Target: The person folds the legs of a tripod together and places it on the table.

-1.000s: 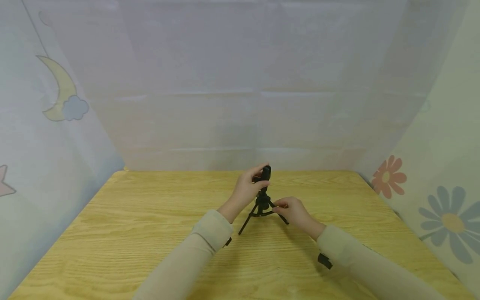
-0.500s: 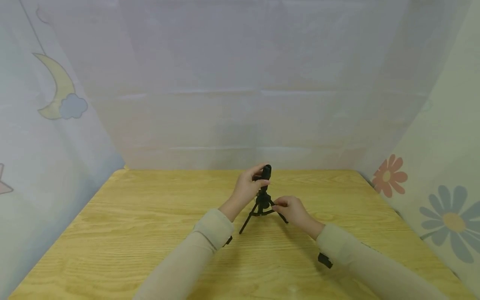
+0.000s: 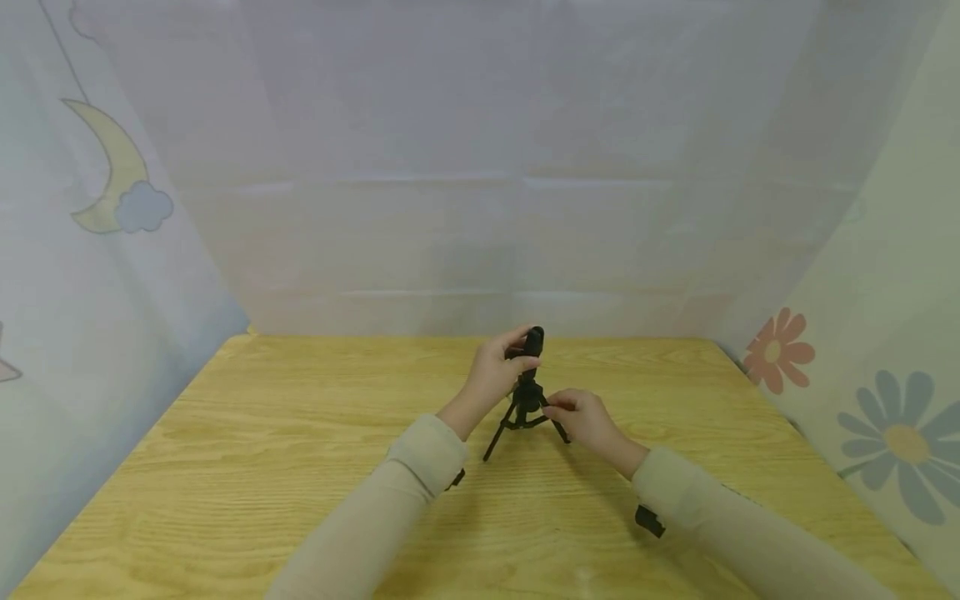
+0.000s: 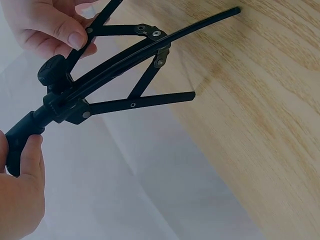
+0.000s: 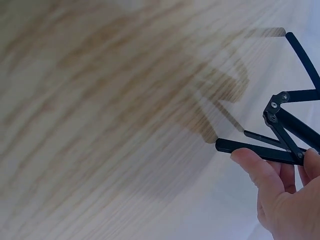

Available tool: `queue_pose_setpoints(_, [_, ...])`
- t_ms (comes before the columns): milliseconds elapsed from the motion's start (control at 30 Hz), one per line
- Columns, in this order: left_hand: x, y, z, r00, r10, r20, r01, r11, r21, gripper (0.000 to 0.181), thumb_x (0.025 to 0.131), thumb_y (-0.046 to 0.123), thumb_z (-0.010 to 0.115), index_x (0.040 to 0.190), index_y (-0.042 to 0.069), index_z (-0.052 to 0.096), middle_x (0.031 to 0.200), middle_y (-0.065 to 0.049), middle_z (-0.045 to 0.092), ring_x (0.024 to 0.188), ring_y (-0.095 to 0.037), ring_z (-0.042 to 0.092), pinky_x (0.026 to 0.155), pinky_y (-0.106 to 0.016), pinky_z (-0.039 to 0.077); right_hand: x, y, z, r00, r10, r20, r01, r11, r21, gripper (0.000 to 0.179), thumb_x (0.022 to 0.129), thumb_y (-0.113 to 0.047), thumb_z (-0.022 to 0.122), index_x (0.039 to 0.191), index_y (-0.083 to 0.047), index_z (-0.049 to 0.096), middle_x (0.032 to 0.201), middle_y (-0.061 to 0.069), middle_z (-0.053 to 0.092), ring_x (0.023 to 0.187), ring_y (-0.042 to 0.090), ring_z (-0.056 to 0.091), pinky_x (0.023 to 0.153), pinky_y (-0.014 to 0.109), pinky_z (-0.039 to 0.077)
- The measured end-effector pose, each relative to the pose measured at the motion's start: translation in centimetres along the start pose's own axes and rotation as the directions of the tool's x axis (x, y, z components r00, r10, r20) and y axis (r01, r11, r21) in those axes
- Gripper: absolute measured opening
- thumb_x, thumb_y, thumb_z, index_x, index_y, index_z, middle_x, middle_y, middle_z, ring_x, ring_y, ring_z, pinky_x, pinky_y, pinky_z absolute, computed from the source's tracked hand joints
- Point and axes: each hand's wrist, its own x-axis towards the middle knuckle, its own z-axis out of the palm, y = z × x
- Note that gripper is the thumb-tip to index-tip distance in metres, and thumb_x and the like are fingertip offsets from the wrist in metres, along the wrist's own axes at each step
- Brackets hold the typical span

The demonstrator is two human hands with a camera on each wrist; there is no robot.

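Observation:
A small black tripod [image 3: 529, 398] stands spread on the table in the head view. My left hand [image 3: 489, 375] grips its upper part, thumb and fingers on either side. Lower down, my right hand [image 3: 592, 423] pinches the right-hand leg near a brace joint. The left wrist view shows the tripod's legs [image 4: 200, 26], hinged braces and a round knob [image 4: 52, 70], with the left thumb [image 4: 32, 157] against the neck. In the right wrist view, the right thumb lies along a leg [image 5: 255, 150]; the tripod's top is out of frame.
The wooden table [image 3: 300, 433] runs back to a pale draped wall [image 3: 405, 208]. Side walls carry a moon [image 3: 123, 158] at left and flowers [image 3: 907, 444] at right. A black wrist device [image 3: 649, 521] hangs under the right sleeve.
The tripod's feet have drawn slightly inward, the left one to the right and the right one to the left. Both hands keep their holds; the head view has tilted a little.

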Motion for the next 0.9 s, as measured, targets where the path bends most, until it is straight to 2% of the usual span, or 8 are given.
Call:
queue_pose_setpoints(133, [0.00, -0.10, -0.05, 1.000, -0.005, 0.010, 0.005, 1.000, -0.003, 0.054, 0.092, 0.005, 0.066, 0.143, 0.013, 0.050, 0.121, -0.014, 0.061, 0.108, -0.027, 0.060, 0.087, -0.039, 0.054, -0.08, 0.00, -0.06, 0.999, 0.029, 0.018, -0.030, 0.998, 0.059, 0.016, 0.096, -0.001, 0.058, 0.104, 0.010, 0.066, 0.085, 0.020, 0.064, 0.051, 0.014, 0.046, 0.048, 0.026, 0.042])
queue_pose_setpoints(233, [-0.01, -0.26, -0.11, 1.000, -0.009, 0.016, 0.009, 1.000, -0.011, 0.055, 0.093, 0.005, 0.065, 0.144, 0.012, 0.048, 0.121, -0.014, 0.060, 0.108, -0.027, 0.060, 0.088, -0.039, 0.053, -0.15, 0.10, -0.09, 0.999, 0.020, 0.034, -0.022, 0.997, 0.080, 0.017, 0.097, -0.001, 0.057, 0.105, 0.011, 0.065, 0.083, 0.022, 0.062, 0.051, 0.014, 0.045, 0.047, 0.026, 0.040])
queue_pose_setpoints(367, [0.05, -0.38, -0.23, 1.000, -0.007, 0.024, 0.008, 1.000, -0.013, 0.055, 0.093, 0.005, 0.065, 0.144, 0.012, 0.048, 0.123, -0.015, 0.060, 0.109, -0.028, 0.060, 0.088, -0.038, 0.053, -0.20, 0.08, -0.05, 0.999, 0.017, 0.035, -0.020, 0.995, 0.095, 0.018, 0.097, -0.002, 0.057, 0.107, 0.011, 0.065, 0.083, 0.020, 0.062, 0.052, 0.016, 0.045, 0.048, 0.027, 0.041])
queue_pose_setpoints(500, [0.04, -0.27, -0.26, 1.000, -0.003, 0.027, 0.003, 1.000, -0.008, 0.055, 0.092, 0.007, 0.066, 0.144, 0.014, 0.049, 0.126, -0.015, 0.059, 0.111, -0.028, 0.058, 0.089, -0.038, 0.053, -0.14, 0.06, -0.09, 0.998, 0.046, 0.032, -0.049, 0.993, 0.111, 0.020, 0.098, -0.003, 0.056, 0.111, 0.010, 0.064, 0.091, 0.016, 0.064, 0.056, 0.019, 0.048, 0.052, 0.033, 0.046])
queue_pose_setpoints(633, [0.06, -0.24, -0.14, 1.000, -0.004, 0.026, 0.004, 1.000, -0.019, 0.054, 0.092, 0.006, 0.066, 0.143, 0.014, 0.050, 0.127, -0.015, 0.058, 0.112, -0.028, 0.058, 0.089, -0.037, 0.053, -0.15, 0.00, -0.08, 0.997, 0.066, 0.043, -0.071, 0.989, 0.126, 0.019, 0.098, -0.004, 0.056, 0.111, 0.008, 0.064, 0.102, 0.017, 0.065, 0.075, 0.024, 0.059, 0.062, 0.039, 0.054])
queue_pose_setpoints(733, [0.11, -0.32, -0.07, 1.000, -0.009, 0.026, 0.009, 1.000, -0.026, 0.054, 0.092, 0.004, 0.065, 0.143, 0.014, 0.050, 0.126, -0.016, 0.059, 0.111, -0.029, 0.058, 0.088, -0.036, 0.053, -0.22, -0.09, -0.04, 0.996, 0.064, 0.065, -0.073, 0.986, 0.152, 0.020, 0.099, -0.005, 0.055, 0.111, 0.009, 0.062, 0.109, 0.020, 0.063, 0.094, 0.029, 0.061, 0.070, 0.043, 0.057])
queue_pose_setpoints(900, [0.16, -0.46, -0.03, 1.000, -0.010, 0.024, 0.011, 1.000, -0.030, 0.054, 0.092, 0.005, 0.065, 0.143, 0.014, 0.050, 0.126, -0.016, 0.059, 0.109, -0.028, 0.059, 0.088, -0.036, 0.053, -0.35, -0.22, -0.03, 0.996, 0.043, 0.074, -0.055, 0.984, 0.169, 0.020, 0.100, -0.005, 0.054, 0.111, 0.010, 0.061, 0.109, 0.022, 0.062, 0.097, 0.032, 0.060, 0.071, 0.046, 0.057])
